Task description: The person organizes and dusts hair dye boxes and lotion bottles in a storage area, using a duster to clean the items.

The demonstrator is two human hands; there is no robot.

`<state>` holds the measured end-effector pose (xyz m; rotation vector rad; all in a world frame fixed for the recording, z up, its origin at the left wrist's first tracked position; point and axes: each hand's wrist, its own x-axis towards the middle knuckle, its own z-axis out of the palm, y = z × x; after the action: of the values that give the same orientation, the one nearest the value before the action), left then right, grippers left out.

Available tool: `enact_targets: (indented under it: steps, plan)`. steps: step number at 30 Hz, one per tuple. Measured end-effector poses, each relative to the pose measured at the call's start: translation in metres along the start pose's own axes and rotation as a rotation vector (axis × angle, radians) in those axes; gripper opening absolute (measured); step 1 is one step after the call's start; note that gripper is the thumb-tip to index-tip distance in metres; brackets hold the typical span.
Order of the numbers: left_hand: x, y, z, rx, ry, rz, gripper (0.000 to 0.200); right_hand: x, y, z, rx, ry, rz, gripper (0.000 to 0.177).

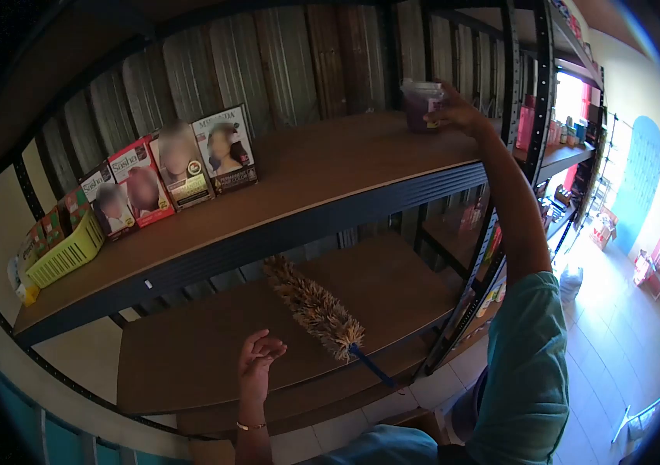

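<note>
My right hand (458, 115) reaches up to the far right end of the upper shelf (330, 159), its fingers wrapped round a purple tub (419, 108) with a clear lid and a label. The tub is upright at shelf level. My left hand (259, 355) is raised before the lower shelf (400, 275), fingers loosely bent and apart, with nothing in them. Close to its right, a feather duster (314, 306) with brown feathers and a blue handle lies slanted across the lower shelf, the handle sticking out past the front edge.
Hair colour boxes (225, 149) stand in a row on the upper shelf, left of the middle. Further left is a green basket (67, 252) holding small boxes. Black metal uprights (535, 116) frame the right side. Beyond them are stocked shelves and a tiled floor (586, 349).
</note>
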<state>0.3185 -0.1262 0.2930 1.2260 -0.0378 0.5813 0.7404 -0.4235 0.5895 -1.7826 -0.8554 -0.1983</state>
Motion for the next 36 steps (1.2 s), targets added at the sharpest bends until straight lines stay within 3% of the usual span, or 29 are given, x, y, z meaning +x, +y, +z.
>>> enact_targets:
  steps: [4,7,9,11,12,15,17,19,21,22,24,26,28,31,34,36]
  plan:
    - [-0.014,-0.008,-0.008,-0.058,0.108,-0.001,0.043,-0.004,-0.006,0.001,-0.003,0.011,0.021,0.104]
    - [-0.022,-0.015,-0.018,-0.074,0.123,0.002,0.039,-0.005,-0.001,0.001,0.061,-0.027,-0.014,0.094]
    - [-0.034,-0.023,-0.028,-0.081,0.125,0.004,0.033,0.011,0.020,-0.006,-0.023,0.041,0.001,0.097]
    - [-0.056,-0.037,-0.041,-0.139,0.129,-0.030,0.035,-0.001,0.017,-0.005,0.072,-0.011,-0.015,0.097]
    - [-0.068,-0.045,-0.047,-0.171,0.142,-0.045,0.036,-0.002,0.020,-0.020,0.198,-0.168,0.090,0.095]
    - [-0.121,-0.070,-0.072,-0.080,0.277,-0.163,0.044,-0.018,0.029,-0.011,-0.017,0.014,-0.067,0.082]
    - [-0.163,-0.101,-0.089,-0.246,0.464,-0.196,0.041,-0.037,0.027,0.002,-0.170,0.143,-0.240,0.073]
    - [-0.203,-0.111,-0.111,-0.174,0.471,-0.365,0.033,-0.067,0.011,0.030,-0.271,0.276,-0.433,0.065]
    - [-0.245,-0.136,-0.121,0.009,0.361,-0.220,0.043,-0.104,-0.013,0.073,-0.272,0.350,-0.626,0.057]
    - [-0.257,-0.108,-0.108,0.019,0.418,-0.252,0.040,-0.125,-0.024,0.096,-0.216,0.359,-0.699,0.053]
    - [-0.273,-0.086,-0.100,0.030,0.568,-0.506,0.035,-0.168,-0.033,0.147,-0.080,0.277,-0.767,0.046]
    - [-0.300,-0.086,-0.108,0.023,0.627,-0.471,0.035,-0.212,-0.038,0.203,0.052,0.115,-0.755,0.040]
    - [-0.332,-0.078,-0.110,0.007,0.688,-0.467,0.033,-0.255,-0.042,0.260,0.182,-0.173,-0.713,0.035]
    - [-0.384,-0.060,-0.118,-0.028,0.832,-0.464,0.031,-0.314,-0.060,0.338,0.169,-0.535,-0.781,0.027]
    - [-0.452,-0.048,-0.127,-0.084,0.972,-0.429,0.031,-0.368,-0.077,0.390,-0.014,-0.595,-0.469,0.025]
    - [-0.505,-0.044,-0.141,-0.079,1.042,-0.412,0.030,-0.400,-0.089,0.422,0.095,-0.756,-0.350,0.023]
